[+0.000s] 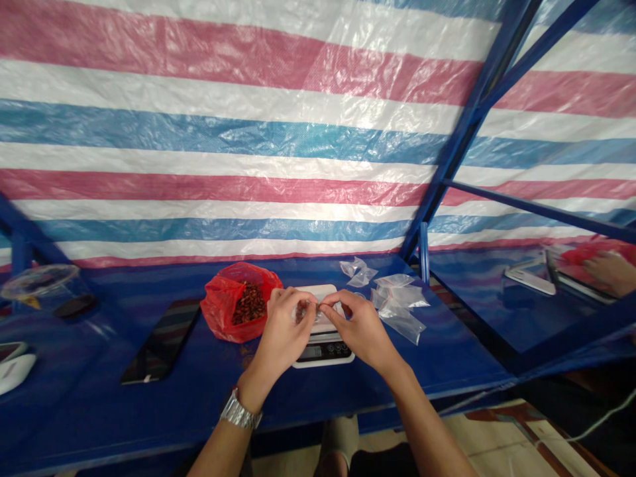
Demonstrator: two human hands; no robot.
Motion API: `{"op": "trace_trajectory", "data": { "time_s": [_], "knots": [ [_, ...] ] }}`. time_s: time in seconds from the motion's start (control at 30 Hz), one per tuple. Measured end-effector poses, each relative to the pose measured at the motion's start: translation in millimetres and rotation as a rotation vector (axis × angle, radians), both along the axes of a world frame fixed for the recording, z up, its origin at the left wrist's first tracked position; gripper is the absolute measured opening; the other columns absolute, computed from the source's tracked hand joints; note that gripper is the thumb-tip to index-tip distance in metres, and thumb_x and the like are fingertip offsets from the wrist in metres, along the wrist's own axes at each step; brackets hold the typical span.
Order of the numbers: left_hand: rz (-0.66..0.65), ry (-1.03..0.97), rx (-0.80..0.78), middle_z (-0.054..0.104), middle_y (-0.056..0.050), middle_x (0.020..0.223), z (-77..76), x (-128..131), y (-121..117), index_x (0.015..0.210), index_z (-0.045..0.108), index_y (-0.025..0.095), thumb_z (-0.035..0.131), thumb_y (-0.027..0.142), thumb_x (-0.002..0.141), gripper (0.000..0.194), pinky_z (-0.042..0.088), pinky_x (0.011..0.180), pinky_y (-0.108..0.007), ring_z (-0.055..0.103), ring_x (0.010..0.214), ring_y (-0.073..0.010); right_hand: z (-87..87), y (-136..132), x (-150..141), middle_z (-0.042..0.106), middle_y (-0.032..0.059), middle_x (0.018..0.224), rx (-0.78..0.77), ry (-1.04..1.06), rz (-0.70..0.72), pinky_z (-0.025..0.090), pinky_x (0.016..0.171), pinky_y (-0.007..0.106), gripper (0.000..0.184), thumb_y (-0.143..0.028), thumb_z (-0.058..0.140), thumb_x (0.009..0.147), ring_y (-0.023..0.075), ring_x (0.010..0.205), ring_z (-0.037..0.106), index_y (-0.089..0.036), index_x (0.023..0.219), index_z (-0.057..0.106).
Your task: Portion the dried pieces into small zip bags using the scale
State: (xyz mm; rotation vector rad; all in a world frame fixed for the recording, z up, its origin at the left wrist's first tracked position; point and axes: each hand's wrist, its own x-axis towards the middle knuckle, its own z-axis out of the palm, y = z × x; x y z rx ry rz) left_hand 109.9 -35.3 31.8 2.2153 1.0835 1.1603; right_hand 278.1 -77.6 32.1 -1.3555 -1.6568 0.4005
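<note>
Above a white digital kitchen scale [325,362], my left hand [287,326] and my right hand [358,326] come together, thumbs and forefingers pinching a small clear plastic bag [301,310]. Something brownish shows through the bag, largely hidden by my fingers. The scale's dark display lies just below my hands, its digits too small to read surely. To the left of my left hand stands an open red plastic bag [221,306] filled with reddish-brown dried pieces [250,305]. Several empty clear plastic bags [400,298] lie to the right of my right hand.
A black smartphone [161,341] lies left of the red bag. Further left are a clear plastic tub [47,291] and a white device [14,371]. A blue metal post [450,152] rises at right; beyond it, another person's hand [609,270] is by a red bag.
</note>
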Motion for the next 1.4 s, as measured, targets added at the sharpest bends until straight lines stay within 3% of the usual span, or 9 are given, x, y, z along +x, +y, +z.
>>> {"op": "trace_trajectory", "data": {
  "time_s": [0.17,0.3,0.4,0.67,0.87,1.0,1.17,1.3,1.4],
  "knots": [
    [0.035,0.011,0.001,0.070,-0.004,0.104,-6.2,1,3,0.109,0.071,0.026,0.056,0.025,0.098,0.019,0.043,0.098,-0.042,0.056,0.104,-0.0243,-6.8,4,18,0.077,0.0026,0.089,-0.011,-0.004,-0.083,0.049,0.076,0.031,0.020,-0.035,0.061,0.095,0.0198,0.077,0.066,-0.023,0.092,0.076],
    [0.064,0.186,0.040,0.062,-0.008,0.134,-15.7,-2,6,0.132,0.063,0.028,0.065,0.033,0.094,0.038,0.037,0.107,-0.050,0.048,0.124,-0.0306,-20.7,9,46,0.079,0.0054,0.093,-0.077,-0.087,-0.295,0.050,0.080,0.035,0.022,-0.036,0.059,0.093,0.0248,0.085,0.070,-0.023,0.090,0.076],
    [0.002,0.282,0.037,0.056,-0.006,0.146,-22.2,-3,7,0.142,0.055,0.031,0.072,0.038,0.091,0.054,0.034,0.112,-0.053,0.042,0.134,-0.0337,-30.3,13,50,0.078,0.0050,0.092,-0.158,-0.156,-0.257,0.049,0.085,0.037,0.020,-0.032,0.059,0.092,0.0262,0.090,0.071,-0.024,0.089,0.077],
    [-0.071,0.318,0.034,0.061,-0.004,0.144,-28.0,5,7,0.146,0.050,0.032,0.078,0.033,0.085,0.066,0.035,0.113,-0.053,0.040,0.135,-0.0349,-37.4,22,33,0.075,0.0092,0.100,-0.141,-0.145,-0.072,0.052,0.085,0.037,0.029,-0.028,0.051,0.097,0.0244,0.091,0.070,-0.021,0.101,0.079],
    [-0.021,0.291,0.042,0.069,-0.005,0.132,-29.7,7,12,0.142,0.057,0.030,0.070,0.030,0.092,0.052,0.035,0.111,-0.053,0.044,0.130,-0.0342,-37.5,20,58,0.076,0.0109,0.110,-0.092,-0.193,-0.349,0.049,0.095,0.043,0.033,-0.030,0.049,0.095,0.0284,0.103,0.069,-0.021,0.109,0.077],
    [0.031,0.146,0.056,0.072,-0.006,0.125,-28.2,6,17,0.140,0.059,0.028,0.063,0.031,0.098,0.043,0.037,0.109,-0.052,0.048,0.125,-0.0320,-47.2,15,65,0.072,0.0127,0.121,-0.195,-0.401,-0.530,0.043,0.102,0.054,0.042,-0.040,0.059,0.091,0.0366,0.120,0.061,-0.022,0.127,0.070],
    [0.125,-0.283,-0.019,0.070,-0.010,0.127,-20.0,-5,25,0.135,0.063,0.024,0.059,0.035,0.099,0.038,0.045,0.108,-0.044,0.061,0.119,-0.0256,-59.3,18,69,0.076,0.0086,0.114,-0.272,-0.395,-0.505,0.039,0.103,0.055,0.050,-0.040,0.065,0.085,0.0364,0.119,0.060,-0.023,0.132,0.064],
    [0.232,-0.666,-0.161,0.070,-0.010,0.132,-11.4,-28,31,0.138,0.060,0.023,0.053,0.043,0.101,0.044,0.051,0.104,-0.036,0.067,0.118,-0.0232,-49.1,31,57,0.075,0.0118,0.109,-0.066,-0.142,-0.541,0.047,0.097,0.050,0.045,-0.038,0.066,0.085,0.0309,0.102,0.067,-0.018,0.124,0.067],
    [0.423,-0.820,-0.191,0.072,-0.008,0.127,-8.9,-52,35,0.133,0.065,0.022,0.051,0.047,0.100,0.044,0.051,0.104,-0.035,0.068,0.116,-0.0230,-31.5,39,19,0.069,0.0126,0.120,0.124,-0.038,-0.354,0.051,0.099,0.044,0.042,-0.034,0.063,0.089,0.0276,0.110,0.065,-0.018,0.128,0.066]
  ]
}}
